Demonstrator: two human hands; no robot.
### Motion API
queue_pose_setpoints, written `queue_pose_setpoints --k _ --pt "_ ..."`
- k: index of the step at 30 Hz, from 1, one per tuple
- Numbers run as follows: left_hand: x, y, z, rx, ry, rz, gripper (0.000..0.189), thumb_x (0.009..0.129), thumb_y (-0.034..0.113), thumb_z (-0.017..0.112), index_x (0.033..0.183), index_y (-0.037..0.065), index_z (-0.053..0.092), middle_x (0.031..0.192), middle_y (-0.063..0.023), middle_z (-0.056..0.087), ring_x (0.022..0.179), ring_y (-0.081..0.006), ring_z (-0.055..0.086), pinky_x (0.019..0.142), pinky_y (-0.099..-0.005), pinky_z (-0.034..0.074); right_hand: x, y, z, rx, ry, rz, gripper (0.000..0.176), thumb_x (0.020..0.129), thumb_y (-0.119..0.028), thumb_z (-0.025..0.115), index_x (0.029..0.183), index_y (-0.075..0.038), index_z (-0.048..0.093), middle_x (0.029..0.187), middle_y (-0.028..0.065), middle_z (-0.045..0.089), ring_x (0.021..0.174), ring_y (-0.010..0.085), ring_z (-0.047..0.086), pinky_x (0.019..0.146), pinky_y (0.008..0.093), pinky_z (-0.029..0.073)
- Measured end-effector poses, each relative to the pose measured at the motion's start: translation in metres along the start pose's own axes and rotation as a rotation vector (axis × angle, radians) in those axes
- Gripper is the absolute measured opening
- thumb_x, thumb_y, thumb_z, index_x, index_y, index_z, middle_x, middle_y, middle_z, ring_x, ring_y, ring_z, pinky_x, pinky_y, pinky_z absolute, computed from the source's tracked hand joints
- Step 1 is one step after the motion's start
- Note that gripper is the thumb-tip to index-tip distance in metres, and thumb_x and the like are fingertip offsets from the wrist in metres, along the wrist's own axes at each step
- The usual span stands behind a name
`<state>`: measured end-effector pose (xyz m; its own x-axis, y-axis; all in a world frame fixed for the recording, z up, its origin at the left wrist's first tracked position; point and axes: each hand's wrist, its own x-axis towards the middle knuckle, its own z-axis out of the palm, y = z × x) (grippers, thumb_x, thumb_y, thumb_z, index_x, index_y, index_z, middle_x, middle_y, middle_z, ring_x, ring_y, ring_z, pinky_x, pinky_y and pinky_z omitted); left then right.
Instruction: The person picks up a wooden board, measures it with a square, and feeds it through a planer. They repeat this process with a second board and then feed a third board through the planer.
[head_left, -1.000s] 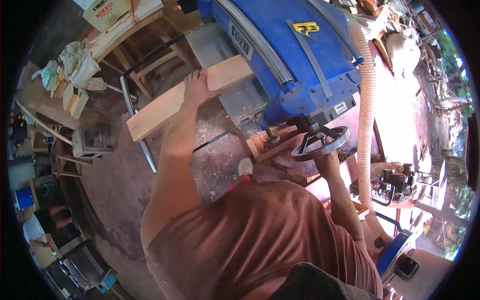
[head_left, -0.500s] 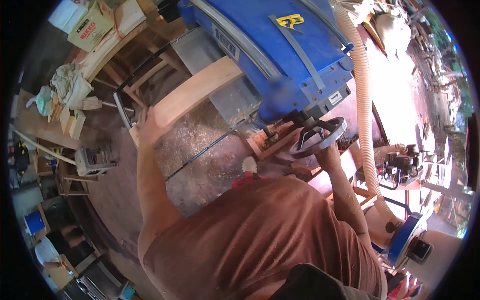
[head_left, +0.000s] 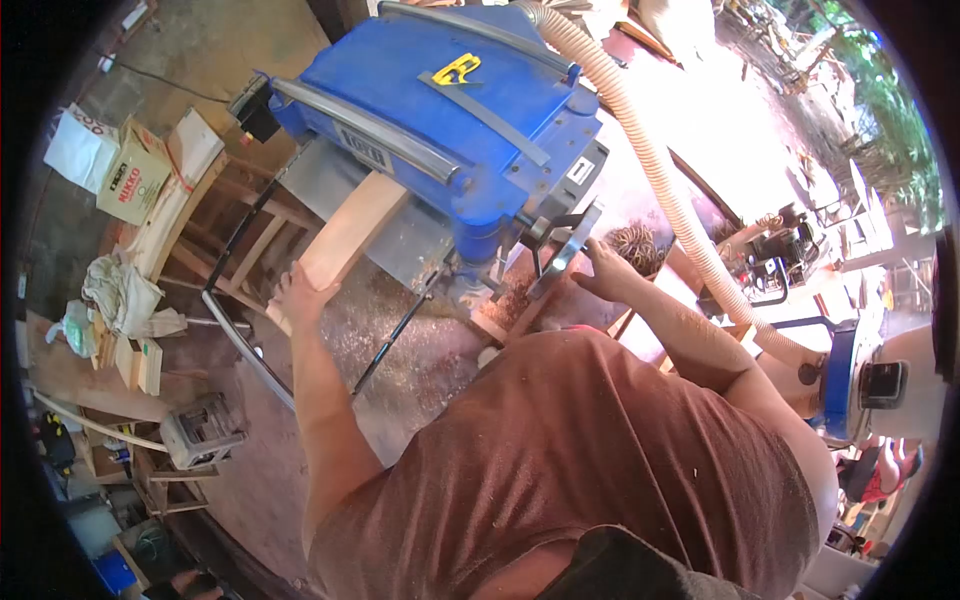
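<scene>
My left hand (head_left: 300,298) lies over the near end of a wooden board (head_left: 352,232), gripping it with the thumb along its top. The board's far end is hidden under the blue thickness planer (head_left: 400,90), above its grey metal table (head_left: 415,240). My right hand (head_left: 608,272) holds the rim of the planer's handwheel (head_left: 566,250), which appears nearly edge-on; some fingers are hidden behind the rim. On the planer's top rest a yellow-handled tool (head_left: 458,69) and a flat metal strip (head_left: 500,122).
A ribbed hose (head_left: 655,165) runs down the right side to a blue-banded dust collector (head_left: 840,380). Black-and-silver tubing (head_left: 245,355) and a dark rod (head_left: 385,345) cross the shavings-strewn floor. A cardboard box (head_left: 135,180) and cloth (head_left: 120,292) stand at left.
The view has turned, so the planer appears further left. Less of the board shows outside the planer. Both hands keep their places on the board and handwheel.
</scene>
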<state>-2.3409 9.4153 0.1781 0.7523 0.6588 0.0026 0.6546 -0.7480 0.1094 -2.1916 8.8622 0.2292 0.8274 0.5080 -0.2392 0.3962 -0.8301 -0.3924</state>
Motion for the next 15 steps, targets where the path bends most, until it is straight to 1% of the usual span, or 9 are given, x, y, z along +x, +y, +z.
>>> queue_pose_setpoints --k 2,3,5,7,9,11,13,14,15 --pt "0.006 0.041 -0.006 -0.012 -0.018 -0.021 0.110 0.053 0.054 0.083 0.145 0.017 0.034 0.146 -0.0173 0.037 0.136 -0.0426 0.028 0.109 -0.0647 0.016 0.005 0.007 -0.003 0.044 -0.045 -0.063 0.074 0.083 -0.029 0.067 0.140 -0.003 0.029 0.123 0.0264 0.053 0.112 0.0397 0.056 0.094 0.0448 0.047" --pt "0.010 0.058 -0.005 -0.017 -0.023 -0.027 0.106 0.057 0.055 0.080 0.144 0.016 0.035 0.148 -0.0172 0.034 0.138 -0.0388 0.027 0.108 -0.0646 0.018 0.008 0.012 -0.007 0.046 -0.041 -0.073 0.074 0.083 -0.029 0.067 0.140 -0.003 0.029 0.123 0.0264 0.053 0.112 0.0397 0.056 0.094 0.0448 0.047" --pt "0.020 0.077 0.003 -0.022 -0.019 -0.040 0.102 0.061 0.056 0.077 0.144 0.014 0.036 0.150 -0.0171 0.031 0.140 -0.0351 0.025 0.108 -0.0645 0.019 0.019 0.026 -0.017 0.304 -0.269 -0.180 0.070 0.085 -0.035 0.067 0.138 -0.003 0.034 0.127 0.0239 0.053 0.113 0.0342 0.057 0.094 0.0416 0.046" --pt "0.030 0.093 0.016 -0.073 0.043 0.003 0.091 0.067 0.050 0.076 0.143 0.016 0.038 0.149 -0.0165 0.032 0.140 -0.0366 0.024 0.109 -0.0639 0.018 0.039 0.045 -0.033 0.294 -0.331 -0.223 0.065 0.087 -0.035 0.065 0.137 -0.004 0.037 0.127 0.0224 0.054 0.113 0.0315 0.057 0.095 0.0397 0.046" --pt "0.018 0.116 -0.006 -0.103 0.117 -0.054 0.085 0.070 0.048 0.075 0.141 0.015 0.042 0.150 -0.0170 0.031 0.140 -0.0352 0.025 0.110 -0.0621 0.019 0.062 0.069 -0.050 0.290 -0.459 -0.282 0.057 0.092 -0.035 0.061 0.137 -0.005 0.043 0.127 0.0195 0.057 0.112 0.0260 0.057 0.095 0.0361 0.046" --pt "0.002 0.135 -0.039 -0.102 0.212 -0.118 0.072 0.076 0.043 0.073 0.136 0.013 0.048 0.150 -0.0180 0.031 0.139 -0.0342 0.028 0.110 -0.0565 0.023 0.071 0.079 -0.078 0.213 -0.421 -0.258 0.055 0.092 -0.034 0.060 0.136 -0.004 0.046 0.123 0.0170 0.060 0.109 0.0229 0.059 0.090 0.0346 0.049" --pt "-0.008 0.132 -0.045 -0.072 0.237 -0.159 0.066 0.078 0.040 0.072 0.134 0.012 0.051 0.150 -0.0185 0.030 0.138 -0.0347 0.029 0.110 -0.0528 0.026 0.103 0.132 -0.071 0.403 -0.382 -0.118 0.053 0.092 -0.035 0.060 0.133 -0.003 0.049 0.116 0.0151 0.065 0.101 0.0206 0.063 0.083 0.0330 0.052" --pt "-0.010 0.116 -0.042 -0.226 0.380 -0.064 0.061 0.080 0.036 0.071 0.132 0.011 0.053 0.149 -0.0189 0.031 0.137 -0.0354 0.031 0.110 -0.0501 0.028 0.114 0.151 -0.070 0.322 -0.320 -0.147 0.046 0.092 -0.035 0.060 0.125 -0.003 0.056 0.103 0.0122 0.068 0.087 0.0182 0.065 0.076 0.0327 0.054" --pt "-0.014 0.118 -0.047 -0.377 0.523 0.038 0.056 0.082 0.033 0.070 0.131 0.010 0.055 0.149 -0.0193 0.032 0.136 -0.0362 0.033 0.110 -0.0474 0.030 0.123 0.170 -0.070 0.326 -0.334 -0.155 0.046 0.092 -0.035 0.060 0.125 -0.003 0.056 0.103 0.0122 0.068 0.087 0.0182 0.065 0.076 0.0327 0.054"
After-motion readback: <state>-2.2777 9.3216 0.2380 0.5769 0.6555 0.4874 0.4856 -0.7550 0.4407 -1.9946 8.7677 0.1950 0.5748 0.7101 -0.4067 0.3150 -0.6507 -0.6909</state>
